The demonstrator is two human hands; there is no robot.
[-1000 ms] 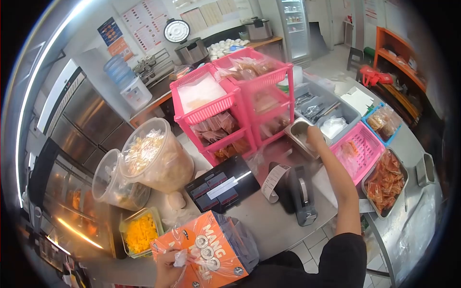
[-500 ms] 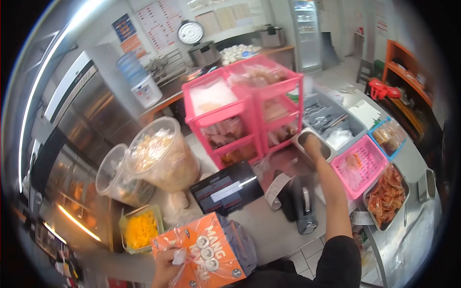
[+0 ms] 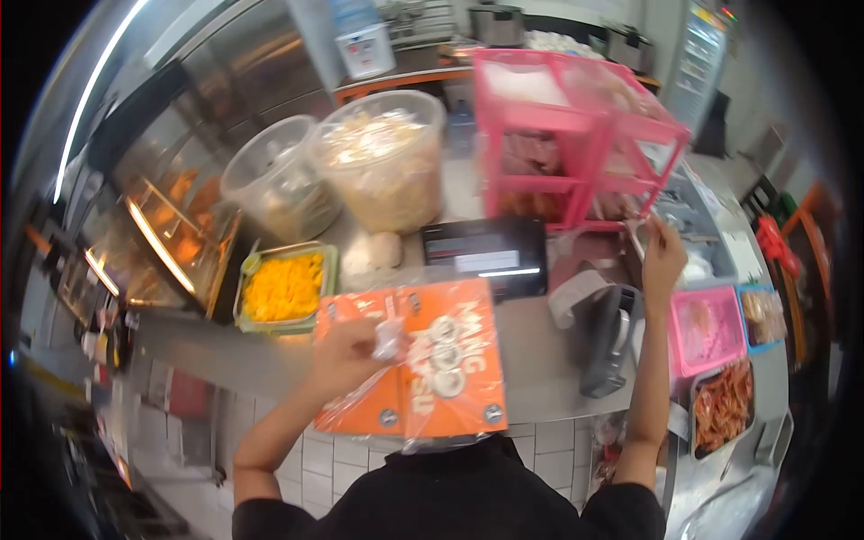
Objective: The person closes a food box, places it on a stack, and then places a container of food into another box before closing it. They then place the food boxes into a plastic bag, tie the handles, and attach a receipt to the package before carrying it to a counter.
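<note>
My left hand [image 3: 346, 360] is closed around the bunched, twisted neck of a clear plastic bag [image 3: 390, 338]. Orange printed boxes [image 3: 450, 369] sit inside the bag at the near side of the counter, in front of my body. Off to the right, my right hand [image 3: 664, 252] is raised by the corner of the pink rack, above the metal container [image 3: 637, 236]. Its fingers are pinched together; anything between them is too small to make out.
A tablet [image 3: 486, 256] and a black device [image 3: 610, 346] with paper stand on the counter. Around them are a tray of yellow shreds [image 3: 283, 288], large clear tubs [image 3: 387, 184], a pink rack [image 3: 540, 117], a pink basket [image 3: 709, 333] and a tray of reddish packets [image 3: 723, 409].
My right hand has come up out of the metal container with its fingers pinched. The view has swung left and down; my left hand still grips the bag's neck.
</note>
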